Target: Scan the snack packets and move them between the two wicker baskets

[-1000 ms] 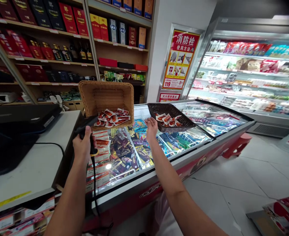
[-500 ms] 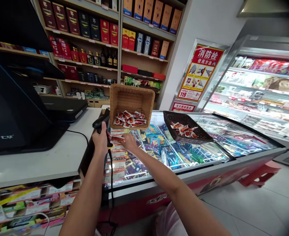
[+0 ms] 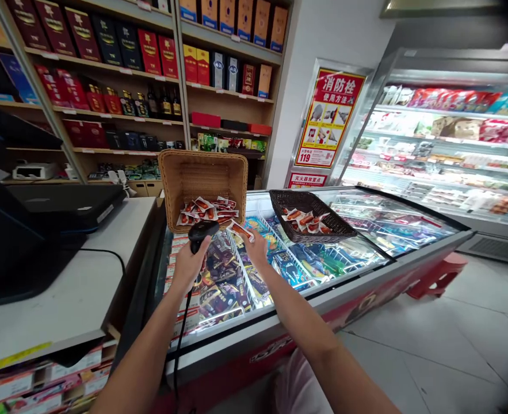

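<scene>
My left hand [image 3: 188,261] is wrapped round the handle of a black barcode scanner [image 3: 203,230], its cable hanging down in front of the freezer. Between the fingers of my right hand [image 3: 256,248] is a small packaged sausage [image 3: 241,231], just right of the scanner's head. Behind both hands a light wicker basket [image 3: 165,190] leans with its opening towards me, several packaged sausages [image 3: 208,210] lying in its lower part. A dark wicker basket [image 3: 344,230] on the freezer's glass top holds several more sausages [image 3: 306,221].
Under the hands is a glass-topped chest freezer [image 3: 344,302] full of colourful packs. A counter [image 3: 64,293] with a dark till screen [image 3: 3,230] stands at left. Boxed bottles fill the shelves [image 3: 119,72] behind. A red stool [image 3: 439,276] and a lit fridge [image 3: 447,138] are at right.
The camera view has turned right. My right hand has carried the sausage to the right side of the scanner, and the scanner has tilted so its head points right.
</scene>
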Available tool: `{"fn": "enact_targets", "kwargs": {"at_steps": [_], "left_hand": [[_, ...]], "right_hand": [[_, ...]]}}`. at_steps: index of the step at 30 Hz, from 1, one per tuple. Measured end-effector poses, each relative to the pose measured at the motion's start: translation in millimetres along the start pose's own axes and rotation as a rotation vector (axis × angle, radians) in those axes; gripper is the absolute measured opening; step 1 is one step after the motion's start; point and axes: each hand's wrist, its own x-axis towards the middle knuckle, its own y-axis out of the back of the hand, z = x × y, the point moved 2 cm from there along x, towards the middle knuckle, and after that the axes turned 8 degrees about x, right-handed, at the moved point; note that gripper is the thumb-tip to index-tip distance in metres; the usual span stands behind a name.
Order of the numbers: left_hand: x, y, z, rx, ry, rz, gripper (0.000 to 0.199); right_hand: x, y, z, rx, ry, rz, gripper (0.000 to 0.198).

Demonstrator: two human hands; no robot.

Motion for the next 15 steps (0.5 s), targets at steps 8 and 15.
{"fn": "enact_targets", "kwargs": {"at_steps": [8, 15], "left_hand": [[-1.1, -11.2, -8.2, 0.018, 0.003, -0.137, 0.053], [1.9, -8.5, -10.2, 0.038, -0.013, -0.133, 0.055]], "right_hand": [[4.7, 1.6, -9.3, 0.074, 0.112, 0.071, 0.027], [5.2, 4.3, -10.6, 0.038, 0.135, 0.090, 0.024]]}}
